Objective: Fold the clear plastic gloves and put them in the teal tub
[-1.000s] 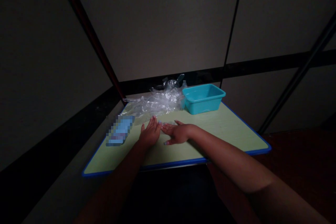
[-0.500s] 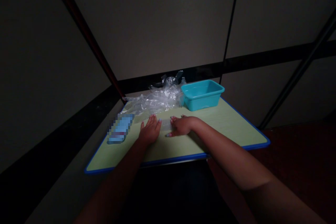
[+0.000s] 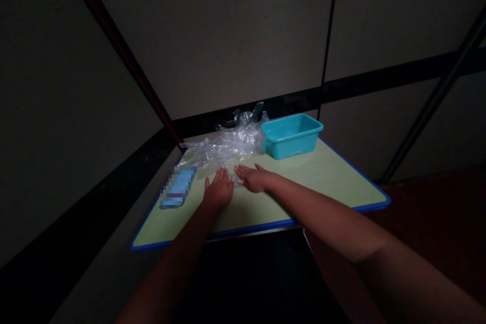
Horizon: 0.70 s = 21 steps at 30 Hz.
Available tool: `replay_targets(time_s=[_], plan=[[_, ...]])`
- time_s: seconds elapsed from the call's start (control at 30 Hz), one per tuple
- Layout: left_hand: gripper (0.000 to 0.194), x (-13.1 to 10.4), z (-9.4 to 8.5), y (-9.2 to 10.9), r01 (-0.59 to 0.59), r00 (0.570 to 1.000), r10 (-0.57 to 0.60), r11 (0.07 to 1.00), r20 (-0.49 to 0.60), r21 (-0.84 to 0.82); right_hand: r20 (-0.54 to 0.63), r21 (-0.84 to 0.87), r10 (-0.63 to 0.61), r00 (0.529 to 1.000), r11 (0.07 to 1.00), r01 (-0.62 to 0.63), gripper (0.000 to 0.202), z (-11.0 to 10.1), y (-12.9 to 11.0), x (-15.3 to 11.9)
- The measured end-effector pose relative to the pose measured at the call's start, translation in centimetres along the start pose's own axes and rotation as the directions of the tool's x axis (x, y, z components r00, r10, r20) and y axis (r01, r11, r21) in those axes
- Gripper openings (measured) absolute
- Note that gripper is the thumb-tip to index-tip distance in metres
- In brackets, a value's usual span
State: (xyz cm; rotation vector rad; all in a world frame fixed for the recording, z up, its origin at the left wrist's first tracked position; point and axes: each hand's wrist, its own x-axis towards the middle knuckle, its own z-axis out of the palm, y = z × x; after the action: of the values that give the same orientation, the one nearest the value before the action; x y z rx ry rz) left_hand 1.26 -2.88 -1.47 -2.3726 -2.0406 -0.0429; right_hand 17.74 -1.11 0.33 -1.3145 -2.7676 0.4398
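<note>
On the yellow-green tabletop (image 3: 334,182) a thin piece of clear plastic (image 3: 240,183) lies flat, mostly hidden under my hands. My left hand (image 3: 219,188) presses down on its left side, palm down with fingers stretched forward. From the right, my right hand (image 3: 253,178) lies across the plastic with its fingers extended, their tips close to the left hand's thumb. Just beyond the fingertips spreads a crumpled heap of clear plastic bags or film (image 3: 231,144).
A turquoise plastic basin (image 3: 292,146) stands at the back right, beside the heap. At the left edge lies a flat blue, phone-like object (image 3: 178,188), blurred out. The table has a blue rim (image 3: 250,230), and dark-banded wall panels (image 3: 243,35) rise behind it.
My right hand has slid left across the clear plastic, up to the left hand, and its fingers have flattened. My left hand has stayed nearly in place. The view has shifted slightly.
</note>
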Motion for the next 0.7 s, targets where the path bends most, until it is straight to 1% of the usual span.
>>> replay_targets(time_s=[0.2,0.3,0.37,0.4,0.43,0.47,0.5,0.53,0.6,0.63,0.7], plan=[[0.062,-0.2,-0.3,0.1,0.044,0.999,-0.044,0.998,0.005,-0.04,0.133,-0.008,0.08,0.988,0.997,-0.08,0.065,-1.1,-0.2,-0.7],[0.065,-0.5,-0.4,0.2,0.107,0.994,-0.106,0.993,0.011,-0.042,0.167,-0.01,0.098,0.981,0.995,-0.098,0.068,-1.6,-0.2,-1.1],[0.065,-0.8,-0.4,0.3,0.16,0.986,-0.161,0.987,-0.038,-0.011,0.177,-0.007,0.105,0.979,0.994,-0.105,0.068,-1.8,-0.3,-1.3],[0.064,-1.0,-0.4,0.3,0.168,0.982,-0.166,0.986,-0.088,0.013,0.182,-0.008,0.108,0.977,0.994,-0.109,0.068,-1.9,-0.4,-1.4],[0.063,-1.2,-0.4,0.4,0.149,0.979,-0.142,0.988,-0.146,0.037,0.188,-0.011,0.111,0.976,0.994,-0.111,0.067,-1.9,-0.4,-1.4],[0.062,-1.4,-0.5,0.5,0.096,0.978,-0.083,0.994,-0.191,0.059,0.193,-0.018,0.115,0.974,0.993,-0.113,0.067,-1.9,-0.5,-1.4],[0.061,-1.6,-0.5,0.7,0.012,0.978,0.004,0.997,-0.209,0.073,0.197,-0.029,0.118,0.973,0.993,-0.114,0.067,-1.9,-0.6,-1.4],[0.06,-1.8,-0.6,0.9,-0.089,0.976,0.102,0.993,-0.194,0.074,0.199,-0.042,0.12,0.973,0.993,-0.114,0.068,-1.9,-0.6,-1.4],[0.058,-2.2,-0.7,1.3,-0.267,0.958,0.268,0.963,-0.102,0.029,0.209,-0.068,0.128,0.969,0.991,-0.116,0.068,-1.8,-0.7,-1.3],[0.057,-2.4,-0.8,1.6,-0.316,0.948,0.315,0.949,-0.05,-0.008,0.215,-0.08,0.131,0.968,0.99,-0.117,0.068,-1.8,-0.7,-1.3],[0.056,-2.7,-1.1,1.9,-0.335,0.941,0.337,0.94,0.02,-0.068,0.228,-0.097,0.139,0.964,0.988,-0.119,0.067,-1.8,-0.7,-1.3]])
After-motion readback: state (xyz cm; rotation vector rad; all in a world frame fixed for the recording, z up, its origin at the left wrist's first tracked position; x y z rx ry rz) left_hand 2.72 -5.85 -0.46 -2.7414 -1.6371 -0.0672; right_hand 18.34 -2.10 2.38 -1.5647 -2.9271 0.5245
